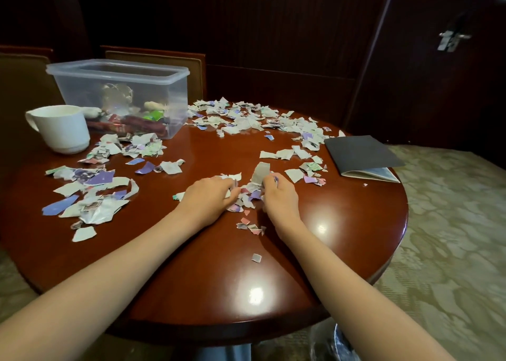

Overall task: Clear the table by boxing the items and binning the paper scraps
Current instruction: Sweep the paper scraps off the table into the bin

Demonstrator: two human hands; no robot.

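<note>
Torn paper scraps (241, 122), white, purple and pink, lie scattered over the round red-brown table (342, 237). A small pile of scraps (250, 193) sits between my hands at the table's middle. My left hand (210, 196) lies on the pile's left side with its fingers curled around some scraps. My right hand (279, 196) grips scraps on the pile's right side, and a grey piece (260, 172) sticks up beside it. A clear plastic box (123, 87) with several items inside stands at the back left.
A white cup (61, 128) stands left of the box. A dark folder (358, 155) lies at the table's right edge. Two chairs (156, 62) stand behind the table. A bin with a plastic liner (328, 341) shows under the table's near edge. Patterned carpet lies to the right.
</note>
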